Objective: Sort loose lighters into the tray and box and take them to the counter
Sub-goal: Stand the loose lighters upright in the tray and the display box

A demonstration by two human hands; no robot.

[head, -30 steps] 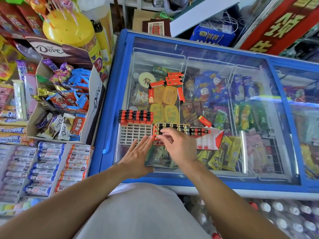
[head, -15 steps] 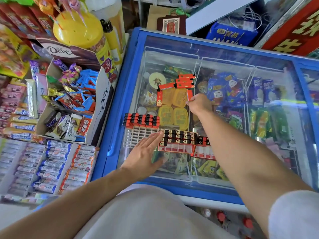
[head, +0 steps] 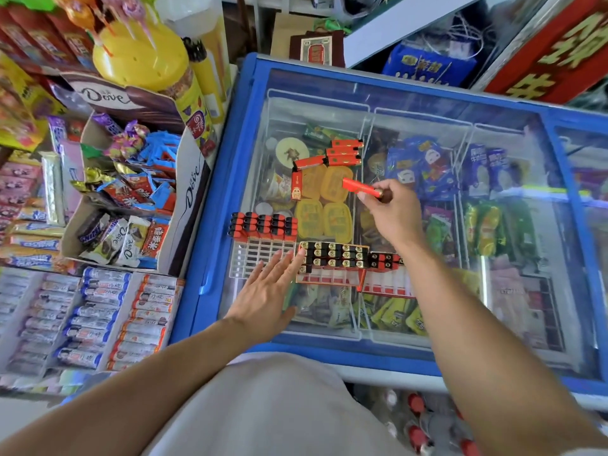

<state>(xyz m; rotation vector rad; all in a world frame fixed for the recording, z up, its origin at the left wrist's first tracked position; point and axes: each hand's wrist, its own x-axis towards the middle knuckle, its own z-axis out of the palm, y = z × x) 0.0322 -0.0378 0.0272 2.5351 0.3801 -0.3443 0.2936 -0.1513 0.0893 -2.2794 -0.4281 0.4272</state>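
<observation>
— Fingers first: what are yours doing?

— Those of my right hand (head: pixel 393 209), at centre frame, pinch one red lighter (head: pixel 360 188) by its dark end, lifted off the glass and pointing toward the upper left. My left hand (head: pixel 266 291) lies flat and spread, gripping nothing, with its fingertips (head: pixel 297 255) at the left edge of the box.

— Which box?

— Red cardboard box (head: pixel 332 262), below centre, filled with rows of black-and-gold lighter tops. Its right end runs behind my right forearm. Just to its left and slightly higher sits the white grid tray (head: pixel 260 255), with a block of red lighters with black caps (head: pixel 263 225) along its upper edge.

— And the loose ones?

— A cluster of loose red lighters (head: pixel 342 153) lies above my right hand, a few stacked side by side, one slanted, one standing lengthwise lower left of them.

— On what?

— All on the glass lid of a blue-framed freezer (head: pixel 230 166). At the left of the frame stands a Dove chocolate display carton (head: pixel 194 189).
</observation>
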